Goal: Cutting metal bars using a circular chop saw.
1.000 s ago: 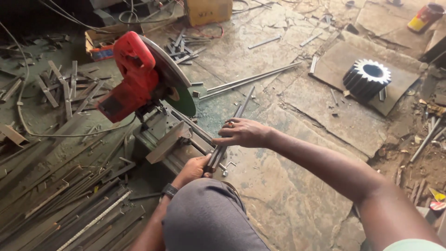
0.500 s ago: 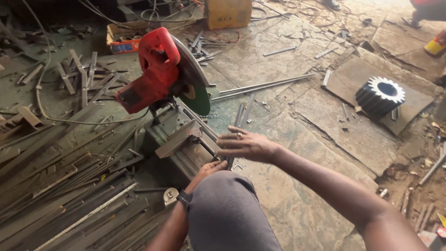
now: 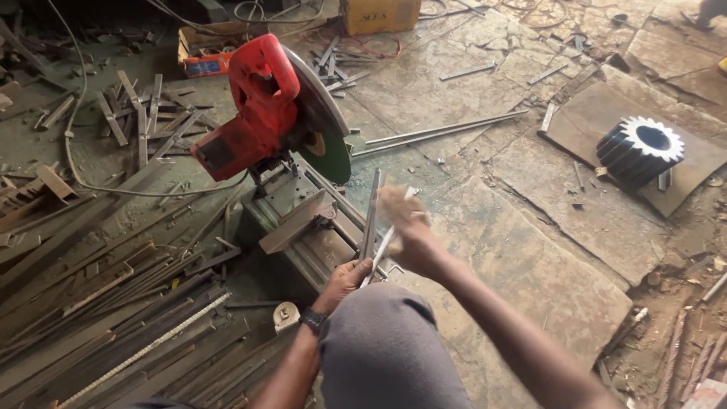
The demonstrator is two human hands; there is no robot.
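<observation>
We pinch the near end of a flat steel bar [image 3: 370, 216] in our left hand [image 3: 344, 279]; its length runs straight ahead. Our blurred right hand [image 3: 405, 227], grip unclear, sits just right of it.

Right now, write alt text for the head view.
A person crouches at a red chop saw on a stone workshop floor, left hand gripping a thin metal bar on the saw's base, right hand blurred over it. Scrap steel strips lie left; a black gear sits right.
</observation>
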